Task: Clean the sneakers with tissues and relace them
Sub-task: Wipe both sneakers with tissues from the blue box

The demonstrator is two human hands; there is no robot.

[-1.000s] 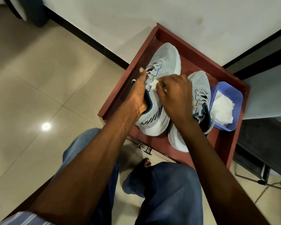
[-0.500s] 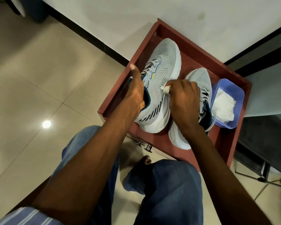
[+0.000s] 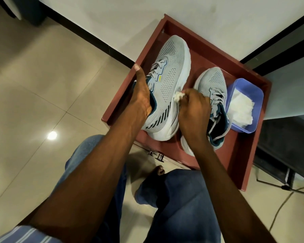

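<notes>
Wiping step: left hand (image 3: 140,97) grips the tilted sneaker's (image 3: 172,81) collar, right hand (image 3: 193,109) fingers pinch a tissue (image 3: 178,97) at its three-o'clock side; next, sweep along the midsole.

Grey mesh sneakers (image 3: 172,71) with teal collars, red-brown tray (image 3: 242,155), lavender tub (image 3: 253,92), white tissues (image 3: 242,109).

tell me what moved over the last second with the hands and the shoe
The right hand, pinching the tissue wad, slid from the laces of the tilted sneaker down its side to the sole edge. The left hand kept holding that sneaker's collar. The second sneaker and the tissue tray stayed put.
</notes>
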